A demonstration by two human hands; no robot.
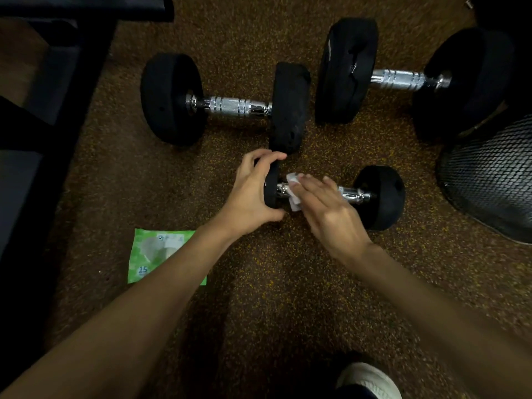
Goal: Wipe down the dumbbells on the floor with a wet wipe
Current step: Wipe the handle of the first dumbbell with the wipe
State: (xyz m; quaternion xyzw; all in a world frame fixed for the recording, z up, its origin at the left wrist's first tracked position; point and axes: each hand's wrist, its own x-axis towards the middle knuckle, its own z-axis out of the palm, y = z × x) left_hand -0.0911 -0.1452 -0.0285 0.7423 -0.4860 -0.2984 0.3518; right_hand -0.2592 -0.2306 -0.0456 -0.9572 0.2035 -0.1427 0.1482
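speckled brown floor (pixel 259 298), left hand (pixel 253 194) gripping small dumbbell (pixel 380 194), flat right hand (pixel 328 214) pressing wipe (pixel 294 203) on it

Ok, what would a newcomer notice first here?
The left hand grips the small dumbbell at centre by its left end, while the right hand presses a white wet wipe on its chrome handle. Two bigger dumbbells lie behind, and a green wipes pack lies lower left.

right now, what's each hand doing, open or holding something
Left hand: grips one end of the small dumbbell.
Right hand: open, straight fingers pressing the wet wipe on the handle.
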